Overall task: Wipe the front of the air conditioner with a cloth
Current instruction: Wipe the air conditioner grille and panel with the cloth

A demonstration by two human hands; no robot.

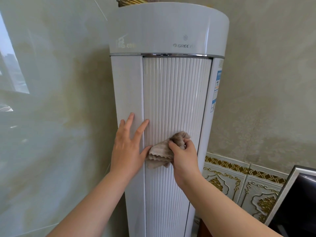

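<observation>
Wall (51,117): glossy, pale, left of the unit.
Left hand (127,147): open, fingers spread, flat against the smooth side panel, holding nothing; thumb touches the cloth.
Air conditioner (171,31): tall white floor unit in the corner, rounded top, chrome band, ribbed front (176,93).
Cloth (164,151): beige, crumpled, pressed on the ribs mid-height.
Right hand (183,156): closed, bunching the cloth.
Sticker (217,82): blue label on the right edge.

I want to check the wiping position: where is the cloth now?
In the head view, the cloth is bunched in the right hand against the ribbed front panel, just right of the left hand.
</observation>
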